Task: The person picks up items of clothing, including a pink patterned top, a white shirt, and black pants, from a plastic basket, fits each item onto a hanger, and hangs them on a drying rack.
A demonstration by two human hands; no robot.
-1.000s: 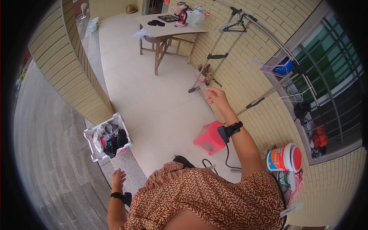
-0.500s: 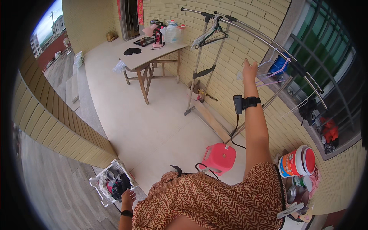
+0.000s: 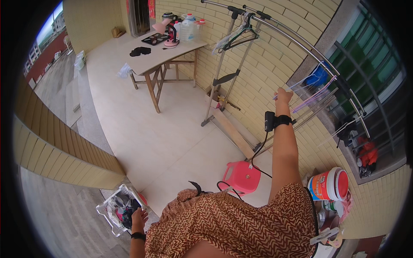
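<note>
Standing behind the pink stool [image 3: 242, 177], a metal clothes rack [image 3: 297, 36] is running along the brick wall [image 3: 275, 56], while a wooden table [image 3: 165, 56] is occupying the floor [image 3: 180, 135] farther back and left of the stool. Left of the stool, a white basket [image 3: 106, 217] is holding mixed clothes [image 3: 124, 202], and the left hand [image 3: 137, 218] is touching a dark garment [image 3: 127, 220] there, any actual grasp being impossible to tell. Beyond the stool's right side, the right hand [image 3: 282, 95] is gripping one end of a pale blue hanger [image 3: 306, 77] with bent fingers.
</note>
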